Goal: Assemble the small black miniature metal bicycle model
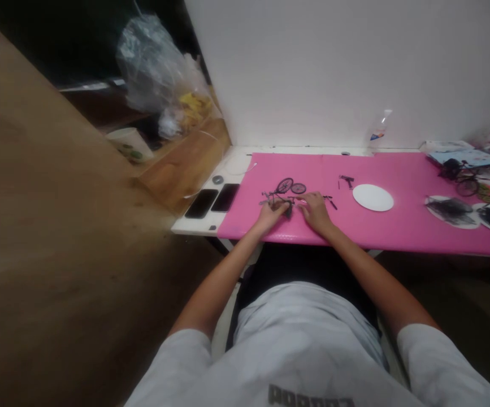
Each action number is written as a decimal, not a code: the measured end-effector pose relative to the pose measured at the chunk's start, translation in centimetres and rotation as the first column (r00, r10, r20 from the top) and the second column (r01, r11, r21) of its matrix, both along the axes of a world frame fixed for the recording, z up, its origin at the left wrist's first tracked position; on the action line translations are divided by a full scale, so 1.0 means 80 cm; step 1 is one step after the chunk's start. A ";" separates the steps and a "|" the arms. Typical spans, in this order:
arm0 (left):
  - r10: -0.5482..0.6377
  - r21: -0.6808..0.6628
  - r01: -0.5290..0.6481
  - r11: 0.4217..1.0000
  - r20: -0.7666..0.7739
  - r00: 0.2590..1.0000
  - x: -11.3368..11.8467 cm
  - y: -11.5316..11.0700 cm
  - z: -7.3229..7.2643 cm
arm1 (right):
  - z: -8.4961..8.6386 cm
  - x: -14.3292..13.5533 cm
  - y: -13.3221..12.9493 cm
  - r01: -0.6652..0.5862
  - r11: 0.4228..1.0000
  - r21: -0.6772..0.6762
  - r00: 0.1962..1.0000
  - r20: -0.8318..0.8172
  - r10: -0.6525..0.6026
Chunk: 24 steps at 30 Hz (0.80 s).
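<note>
My left hand (270, 217) is closed, thumb and fingers pinching a dark miniature bicycle frame (276, 198) low over the pink table cover. A small black piece (288, 211) shows by its thumb tip; whether it belongs to the frame I cannot tell. Just right of it, my right hand (316, 213) has its fingers stretched leftward, with a gap between thumb and forefinger, close to small thin black parts. Beyond the hands are two little black spoked wheels, one standing tilted (285, 185) and one lying flatter (299, 188). Short black rods (330, 202) lie beside my right hand.
A black pistol-shaped part (347, 181) and a white disc (372, 197) lie to the right. Farther along are plates of black parts (452, 211) and a miniature bicycle (460, 175). Two phones (225, 198) rest at the left edge; a clear bottle (381, 125) stands behind.
</note>
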<state>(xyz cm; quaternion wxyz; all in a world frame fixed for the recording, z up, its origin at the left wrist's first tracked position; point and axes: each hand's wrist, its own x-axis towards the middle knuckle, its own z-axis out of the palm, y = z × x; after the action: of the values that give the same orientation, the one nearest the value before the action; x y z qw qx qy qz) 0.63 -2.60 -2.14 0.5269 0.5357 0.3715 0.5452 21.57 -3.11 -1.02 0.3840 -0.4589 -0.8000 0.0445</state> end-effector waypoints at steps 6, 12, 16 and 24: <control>0.007 -0.045 -0.004 0.999 0.056 0.998 0.002 -0.004 0.008 | -0.007 -0.001 -0.001 0.225 0.973 -0.046 0.942 0.265 -0.205; -0.002 -0.065 0.005 0.998 0.054 0.999 0.003 -0.007 0.014 | -0.012 0.002 0.002 0.221 0.975 -0.028 0.941 0.268 -0.206; -0.007 -0.069 0.011 0.998 0.052 0.999 0.004 -0.007 0.016 | -0.018 0.005 0.009 0.176 0.984 0.019 0.967 0.186 -0.176; -0.007 -0.047 0.007 0.999 0.006 1.000 0.001 -0.002 0.008 | -0.026 0.007 0.018 0.130 0.989 0.068 0.988 0.080 -0.135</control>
<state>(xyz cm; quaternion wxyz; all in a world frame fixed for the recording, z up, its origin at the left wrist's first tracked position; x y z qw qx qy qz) 0.70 -2.79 -1.51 0.5423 0.5228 0.3808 0.5363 22.14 -1.67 -3.08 0.3659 -0.5004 -0.7842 -0.0258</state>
